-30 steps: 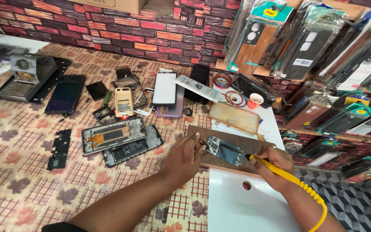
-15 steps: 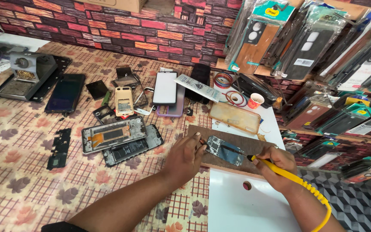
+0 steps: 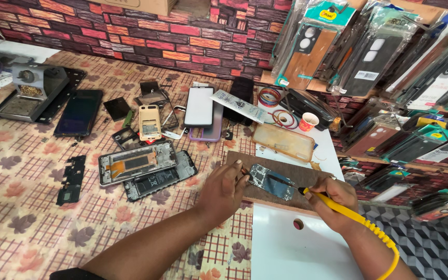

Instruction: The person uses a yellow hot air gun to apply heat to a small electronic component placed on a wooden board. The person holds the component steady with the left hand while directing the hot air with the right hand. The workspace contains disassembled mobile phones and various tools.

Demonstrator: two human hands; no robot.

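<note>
A small dark circuit board (image 3: 271, 181) lies on a brown wooden slab (image 3: 265, 166) at the table's right side. My left hand (image 3: 223, 189) pinches the board's left edge with fingertips, possibly with thin tweezers. My right hand (image 3: 330, 199) grips a yellow-handled soldering iron (image 3: 338, 205), its thin tip resting on the board. A yellow coiled cord (image 3: 385, 243) runs from the handle along my right forearm.
Opened phone frames (image 3: 146, 168), back covers, a dark screen (image 3: 79, 111) and a soldering station (image 3: 29, 91) lie spread over the patterned tablecloth. A clear phone case (image 3: 283, 141) and a small red cup (image 3: 308, 121) sit behind the slab. Packaged phone cases (image 3: 390, 67) hang at right. A white panel (image 3: 296, 249) lies near me.
Both hands stay at the circuit board; my left fingers have shifted slightly on its left edge, and the iron's tip remains on it.
</note>
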